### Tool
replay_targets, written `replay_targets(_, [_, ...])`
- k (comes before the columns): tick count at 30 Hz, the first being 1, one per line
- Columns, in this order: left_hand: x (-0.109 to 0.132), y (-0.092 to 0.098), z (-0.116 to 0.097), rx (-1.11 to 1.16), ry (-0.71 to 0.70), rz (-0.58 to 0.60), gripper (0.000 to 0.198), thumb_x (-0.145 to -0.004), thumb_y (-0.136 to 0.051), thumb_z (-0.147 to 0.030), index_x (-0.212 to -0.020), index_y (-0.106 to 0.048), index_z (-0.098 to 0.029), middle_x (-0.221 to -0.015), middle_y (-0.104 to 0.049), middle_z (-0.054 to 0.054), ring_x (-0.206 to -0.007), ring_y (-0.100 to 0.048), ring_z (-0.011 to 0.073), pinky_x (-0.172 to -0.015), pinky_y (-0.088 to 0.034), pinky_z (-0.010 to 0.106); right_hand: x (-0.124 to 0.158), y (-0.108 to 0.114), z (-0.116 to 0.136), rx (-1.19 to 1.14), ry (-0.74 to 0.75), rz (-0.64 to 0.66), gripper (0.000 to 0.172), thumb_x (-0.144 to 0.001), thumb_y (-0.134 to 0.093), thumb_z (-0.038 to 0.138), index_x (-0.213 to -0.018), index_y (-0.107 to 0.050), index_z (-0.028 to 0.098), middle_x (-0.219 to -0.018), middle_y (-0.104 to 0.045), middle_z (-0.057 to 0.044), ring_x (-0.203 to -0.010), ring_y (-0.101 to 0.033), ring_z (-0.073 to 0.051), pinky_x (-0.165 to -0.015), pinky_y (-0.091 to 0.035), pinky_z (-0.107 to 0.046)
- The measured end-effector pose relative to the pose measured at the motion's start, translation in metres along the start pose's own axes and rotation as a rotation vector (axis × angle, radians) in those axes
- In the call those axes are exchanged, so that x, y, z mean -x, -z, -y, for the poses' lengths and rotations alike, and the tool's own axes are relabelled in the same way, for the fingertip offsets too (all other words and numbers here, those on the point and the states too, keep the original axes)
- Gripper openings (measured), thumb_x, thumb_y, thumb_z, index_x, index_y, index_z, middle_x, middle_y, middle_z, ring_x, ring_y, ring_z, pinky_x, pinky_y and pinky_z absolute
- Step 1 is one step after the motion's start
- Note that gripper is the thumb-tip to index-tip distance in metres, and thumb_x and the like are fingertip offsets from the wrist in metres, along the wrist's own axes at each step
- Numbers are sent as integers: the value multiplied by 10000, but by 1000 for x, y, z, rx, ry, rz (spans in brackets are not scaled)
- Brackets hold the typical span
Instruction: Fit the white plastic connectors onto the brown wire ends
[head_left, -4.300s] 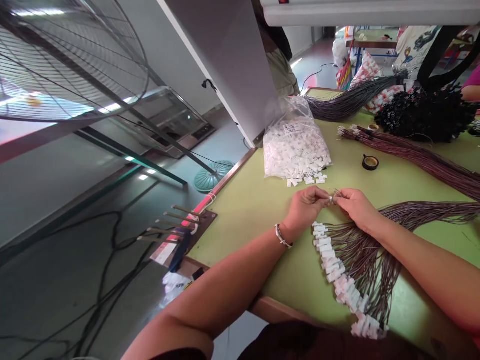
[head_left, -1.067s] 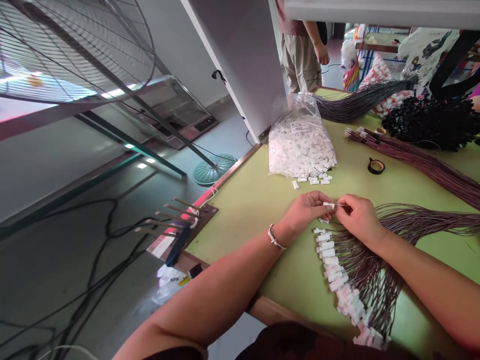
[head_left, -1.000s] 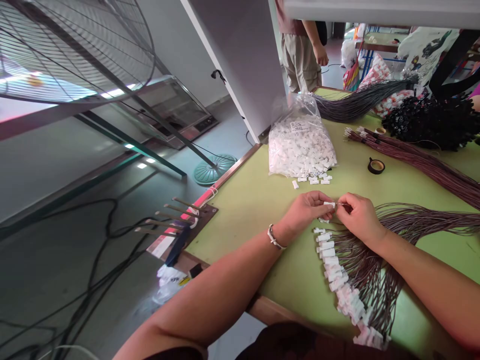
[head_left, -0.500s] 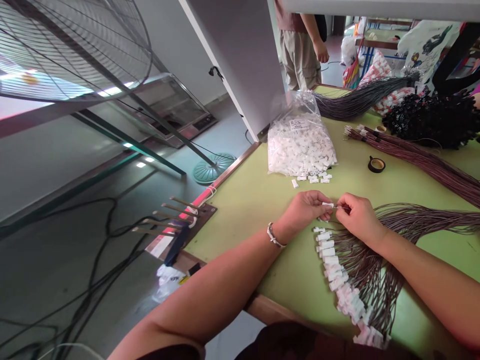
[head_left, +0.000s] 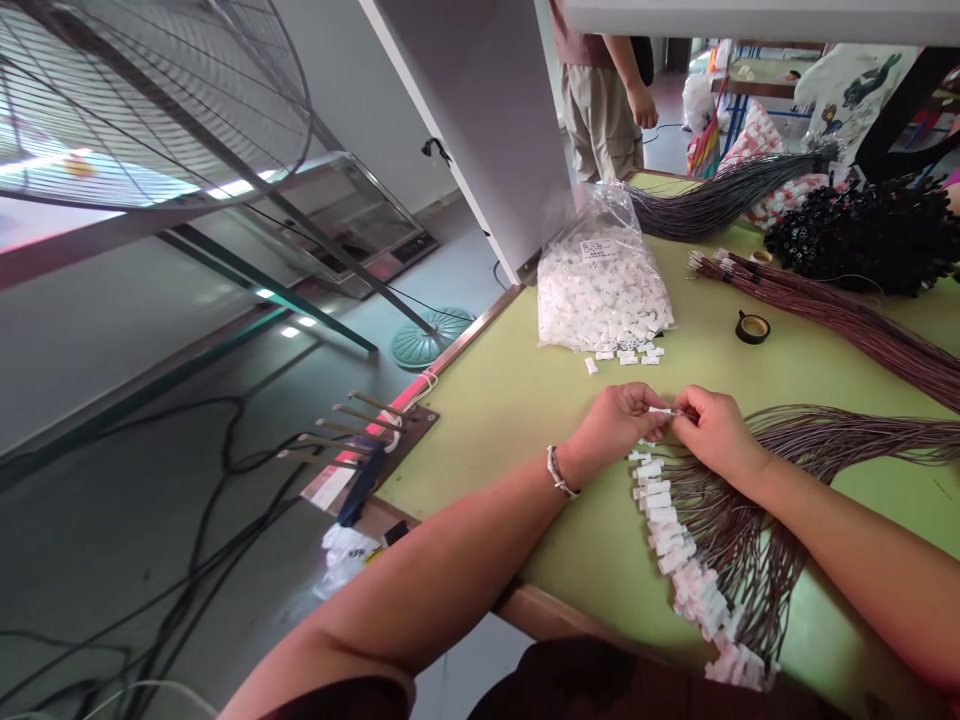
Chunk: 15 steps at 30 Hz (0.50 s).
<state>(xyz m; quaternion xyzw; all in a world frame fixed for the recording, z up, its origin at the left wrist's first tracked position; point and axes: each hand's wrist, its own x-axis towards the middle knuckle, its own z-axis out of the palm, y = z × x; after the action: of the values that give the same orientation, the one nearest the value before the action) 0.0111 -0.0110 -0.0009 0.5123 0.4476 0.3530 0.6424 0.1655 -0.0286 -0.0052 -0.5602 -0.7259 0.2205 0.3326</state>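
Between the fingertips of my left hand (head_left: 621,420) is a small white plastic connector (head_left: 660,410). My right hand (head_left: 709,425) pinches a thin wire at the connector's right end; the wire tip itself is hidden by the fingers. Below both hands lies a row of white connectors (head_left: 664,520) fixed to brown wires (head_left: 739,520), which fan out and run off to the right under my right wrist. Beyond my left hand, several loose white connectors (head_left: 628,356) lie in front of a clear plastic bag (head_left: 604,285) full of the same pieces.
A roll of black tape (head_left: 752,327) sits right of the bag. Further back are a brown wire bundle (head_left: 832,305), dark wires (head_left: 720,200) and a black heap (head_left: 862,240). A pegged block (head_left: 397,440) stands at the left table edge. Another person (head_left: 604,100) stands behind the table.
My two hands have drawn slightly closer together, and the wire in my right hand now meets the white connector. The view has shifted a little.
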Motion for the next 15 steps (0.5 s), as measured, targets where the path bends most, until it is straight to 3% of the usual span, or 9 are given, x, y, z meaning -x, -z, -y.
replay_targets(4, [0, 3, 1, 50, -41, 3, 159, -674, -730, -167, -702, -589, -99, -509, -612, -9, -461, -560, 65, -501, -479, 183, 0, -1, -1, -60, -36, -5, 69, -678, -511, 179, -610, -511, 191, -507, -538, 39, -449, -430, -90, -472, -339, -208])
replay_targets(7, [-1, 7, 0, 84, -20, 42, 193, -669, -741, -200, -729, -590, -95, -543, -631, 7, -473, -572, 72, -508, -487, 193, 1, 1, -2, 6, 32, -21, 72, -715, -515, 174, -647, -538, 183, -540, -561, 29, -478, -461, -96, -500, -354, -212])
replay_targets(11, [-2, 14, -6, 147, 31, 81, 178, -687, -720, -195, -750, -591, -90, -566, -644, 17, -456, -573, 76, -485, -475, 193, 4, 8, 1, 359, 352, -99, 104, -783, -492, 155, -745, -589, 163, -631, -587, -20, -585, -499, -132, -567, -344, -244])
replay_targets(15, [-2, 16, -12, 186, 98, 95, 128, -699, -695, -158, -731, -597, -83, -562, -643, 25, -444, -571, 77, -471, -460, 187, 5, 13, 6, 676, 576, -160, 179, -835, -484, 145, -684, -572, 180, -582, -501, -14, -589, -426, -145, -549, -274, -263])
